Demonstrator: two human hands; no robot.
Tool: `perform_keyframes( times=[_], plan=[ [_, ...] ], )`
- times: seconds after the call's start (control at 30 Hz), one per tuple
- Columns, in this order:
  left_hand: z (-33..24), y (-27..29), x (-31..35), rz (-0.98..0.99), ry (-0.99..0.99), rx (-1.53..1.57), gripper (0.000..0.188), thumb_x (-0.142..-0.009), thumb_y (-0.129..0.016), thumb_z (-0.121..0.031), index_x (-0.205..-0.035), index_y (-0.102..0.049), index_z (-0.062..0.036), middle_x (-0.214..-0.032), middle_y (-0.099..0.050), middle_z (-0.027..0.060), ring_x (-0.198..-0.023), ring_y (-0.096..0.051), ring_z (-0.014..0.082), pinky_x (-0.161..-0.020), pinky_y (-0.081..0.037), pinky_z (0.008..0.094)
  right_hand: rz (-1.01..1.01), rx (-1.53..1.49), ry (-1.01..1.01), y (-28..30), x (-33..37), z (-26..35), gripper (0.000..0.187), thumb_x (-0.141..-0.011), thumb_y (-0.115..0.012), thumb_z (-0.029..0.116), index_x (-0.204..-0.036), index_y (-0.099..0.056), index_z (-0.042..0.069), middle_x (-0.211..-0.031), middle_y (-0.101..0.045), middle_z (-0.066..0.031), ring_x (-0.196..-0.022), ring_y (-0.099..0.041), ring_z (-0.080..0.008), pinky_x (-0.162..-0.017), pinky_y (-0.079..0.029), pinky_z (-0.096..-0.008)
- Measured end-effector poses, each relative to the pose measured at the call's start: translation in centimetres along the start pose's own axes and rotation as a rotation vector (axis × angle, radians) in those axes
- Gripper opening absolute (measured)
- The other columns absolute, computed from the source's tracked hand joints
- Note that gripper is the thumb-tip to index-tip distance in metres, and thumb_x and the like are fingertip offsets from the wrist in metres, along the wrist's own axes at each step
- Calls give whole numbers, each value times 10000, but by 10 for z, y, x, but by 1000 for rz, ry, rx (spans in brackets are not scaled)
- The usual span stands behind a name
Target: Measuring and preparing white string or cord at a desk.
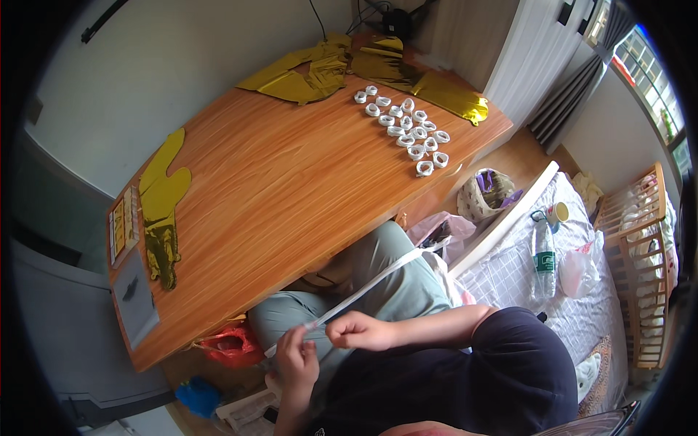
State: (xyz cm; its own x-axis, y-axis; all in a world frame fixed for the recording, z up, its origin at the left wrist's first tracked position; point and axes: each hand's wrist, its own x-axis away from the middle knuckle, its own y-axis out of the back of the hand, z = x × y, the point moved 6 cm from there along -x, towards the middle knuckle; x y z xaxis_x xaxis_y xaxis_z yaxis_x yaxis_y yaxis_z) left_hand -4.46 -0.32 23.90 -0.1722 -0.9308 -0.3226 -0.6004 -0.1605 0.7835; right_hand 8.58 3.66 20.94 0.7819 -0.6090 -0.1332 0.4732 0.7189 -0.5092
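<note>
A long white ribbon (378, 282) runs slantwise over my lap, from the fingertips of my left hand to a spot by the pink plastic bag at my right knee. My left hand (297, 357) pinches the ribbon's near end. Just right of it, my right hand (358, 330) is curled into a fist below the strip; what its fingers hold, if anything, is hidden. Several small white coils (407, 123) stand in rough rows on the far right of the wooden table (254, 182), looking like the same ribbon.
Gold foil pieces (313, 76) lie along the table's far edge, another gold foil piece (163, 196) at its left. A red bag (231, 345) is under the near edge. To my right are a pink bag (454, 229), a patterned basket (483, 200) and a bed holding a plastic bottle (543, 261).
</note>
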Motion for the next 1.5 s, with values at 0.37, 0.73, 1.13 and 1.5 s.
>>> perform_keyframes(
  times=[0.37,0.73,1.13,1.5],
  plan=[
    [23,-2,10,138,179,425,335,-926,-503,-293,-729,-594,-38,-702,-626,118,-646,-595,287,-618,-439,362,-33,-61,-102,-3,-1,-10,220,-909,-514,105,-709,-435,60,-684,-382,52,-658,-338,-56,-595,-313,-232],
    [18,-23,3,122,290,412,59,-811,-626,3,-859,-613,35,-836,-656,159,-804,-659,276,-721,-495,333,-214,475,199,9,2,25,162,-928,-534,116,-805,-517,12,-744,-532,-44,-735,-535,-136,-661,-443,-282],
    [10,-17,2,6,114,383,64,-802,-659,-20,-825,-614,19,-868,-649,165,-830,-637,308,-729,-500,352,-106,543,128,9,-6,3,252,-957,-558,201,-1100,-630,6,-1160,-592,-159,-1113,-569,-288,-952,-448,-363],
    [9,-22,7,38,92,440,140,-728,-692,53,-849,-633,17,-826,-652,134,-811,-656,279,-725,-509,338,-8,652,229,8,-2,21,138,-842,-663,44,-979,-662,24,-947,-643,-115,-914,-630,-265,-786,-512,-334]
  ],
)
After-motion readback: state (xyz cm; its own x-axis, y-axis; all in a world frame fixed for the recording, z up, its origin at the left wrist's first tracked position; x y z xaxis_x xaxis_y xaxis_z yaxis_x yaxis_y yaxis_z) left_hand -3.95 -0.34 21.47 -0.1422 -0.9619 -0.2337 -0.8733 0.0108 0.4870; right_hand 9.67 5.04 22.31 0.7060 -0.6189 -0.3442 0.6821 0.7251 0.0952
